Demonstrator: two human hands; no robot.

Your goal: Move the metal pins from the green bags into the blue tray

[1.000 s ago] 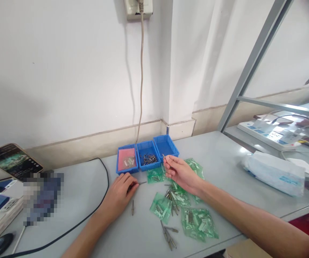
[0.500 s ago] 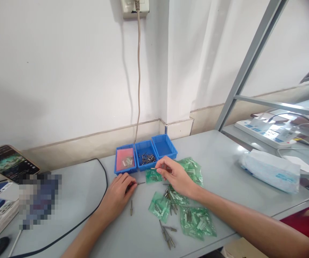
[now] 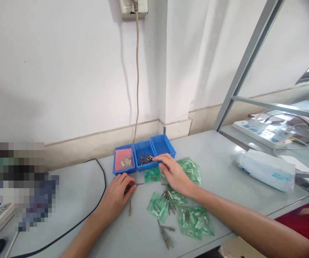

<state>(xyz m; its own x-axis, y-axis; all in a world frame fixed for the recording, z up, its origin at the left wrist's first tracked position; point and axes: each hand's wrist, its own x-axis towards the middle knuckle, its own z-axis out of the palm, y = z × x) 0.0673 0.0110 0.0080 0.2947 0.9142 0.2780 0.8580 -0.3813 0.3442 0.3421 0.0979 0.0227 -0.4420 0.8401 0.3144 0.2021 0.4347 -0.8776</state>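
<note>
My right hand [image 3: 174, 175] reaches forward, its fingertips pinched together at the front rim of the middle blue bin [image 3: 143, 147], which holds several small metal pins [image 3: 145, 158]. What the fingertips hold is too small to see. My left hand [image 3: 117, 195] rests on the table with its fingers curled on a thin metal pin [image 3: 139, 184] that sticks out to the right. Another loose pin [image 3: 129, 213] lies just beside that hand. Green plastic bags of pins [image 3: 194, 220] lie under and around my right forearm.
A left blue bin [image 3: 116, 157] has a pink liner and a few parts; the right blue bin [image 3: 163, 143] looks bare. Loose pins [image 3: 165, 234] lie near the table's front edge. A black cable [image 3: 100, 186] curves at the left. A white wrapped pack [image 3: 266, 168] lies at the right.
My right hand has moved from in front of the right bin, left and forward, to the middle bin's rim with the pin it held. My left hand has stayed put.
</note>
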